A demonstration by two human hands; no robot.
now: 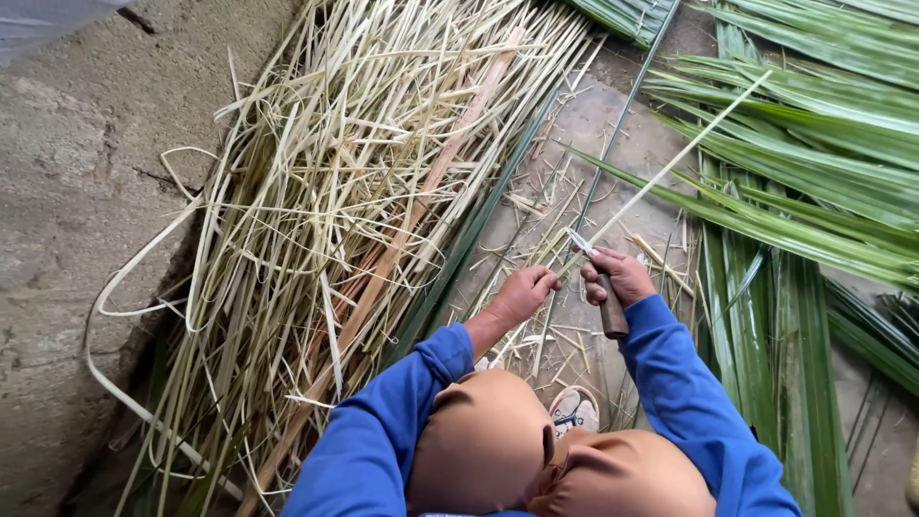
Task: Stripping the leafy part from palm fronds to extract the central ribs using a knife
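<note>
On the grey concrete floor (67, 191) we see a big pile of dry straw strips (354, 172) at ten o'clock and green palm leaves (804, 191) at two o'clock. Our left hand (522, 295) pinches a pale leaf rib (670, 168). Our right hand (620, 278) wraps tight around a knife (601, 282), touching the rib.

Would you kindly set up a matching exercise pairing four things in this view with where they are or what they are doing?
1. Left hand
2. Right hand
3. Dry strips
4. Green fronds

A. heaped on the left
B. grips a knife
C. spread on the right
D. pinches a leaf rib

Pairs: 1-D, 2-B, 3-A, 4-C
</note>
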